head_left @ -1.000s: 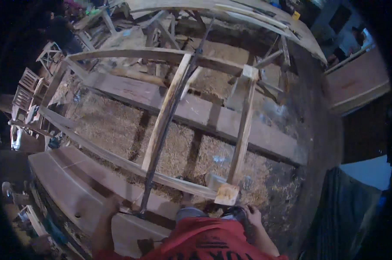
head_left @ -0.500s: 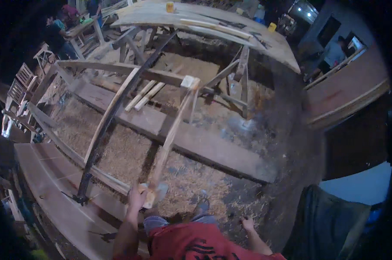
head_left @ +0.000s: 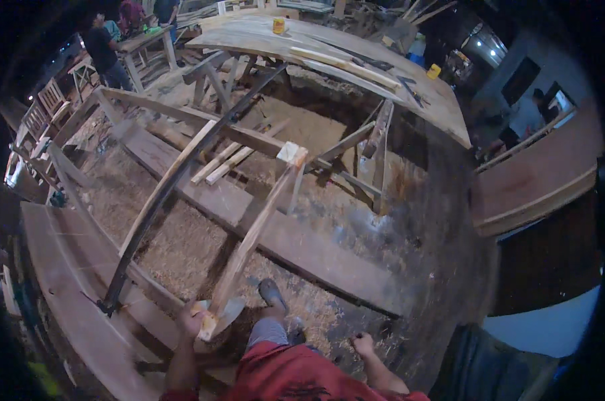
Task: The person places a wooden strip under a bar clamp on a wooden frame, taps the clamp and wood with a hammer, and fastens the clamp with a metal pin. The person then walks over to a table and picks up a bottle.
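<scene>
My left hand (head_left: 191, 321) is closed around the near corner of a wooden frame (head_left: 243, 257), which has pale, squared beams. Beside that corner, a whitish translucent piece (head_left: 230, 314) shows, its kind unclear. A long black bar clamp (head_left: 157, 220) lies across the frame, with a light wood strip along part of it. Away from the frame, my right hand (head_left: 362, 344) hangs low over the floor with curled fingers. Whatever it may hold is hidden.
Long brown boards (head_left: 329, 260) lie under and beside the frame. Farther back, a large plywood sheet (head_left: 356, 50) on trestles carries strips and a yellow container (head_left: 278, 26). Wood shavings litter the floor. A person (head_left: 105, 50) stands far left; another person (head_left: 526, 113) is at right.
My view has shifted, and the frame corner with my left hand now appears lower and farther left. One foot has stepped forward beside the frame. My right hand stays low with fingers curled.
</scene>
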Motion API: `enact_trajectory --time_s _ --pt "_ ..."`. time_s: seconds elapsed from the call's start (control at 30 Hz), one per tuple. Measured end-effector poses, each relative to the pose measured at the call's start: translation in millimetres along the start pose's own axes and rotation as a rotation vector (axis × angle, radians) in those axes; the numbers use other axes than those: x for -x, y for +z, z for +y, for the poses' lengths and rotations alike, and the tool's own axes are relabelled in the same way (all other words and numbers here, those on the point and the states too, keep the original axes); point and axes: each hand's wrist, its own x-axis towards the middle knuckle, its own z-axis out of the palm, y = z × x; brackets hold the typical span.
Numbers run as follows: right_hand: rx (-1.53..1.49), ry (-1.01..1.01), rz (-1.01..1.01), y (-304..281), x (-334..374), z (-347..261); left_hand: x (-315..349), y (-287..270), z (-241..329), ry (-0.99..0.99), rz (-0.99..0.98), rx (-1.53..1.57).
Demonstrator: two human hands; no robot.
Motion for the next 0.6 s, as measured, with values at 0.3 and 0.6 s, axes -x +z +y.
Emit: enact_trajectory --time_s 0.3,0.6 --pt "0.028 0.135 -0.053 -29.4 -140.9 -65.5 -49.8 5.0 -24.1 -0.245 -0.555 -0.417" --pt "-0.197 0.154 0.231 -155.2 -255.6 -232.6 -297.2 109.2 318.2 0.132 -0.486 -0.103"
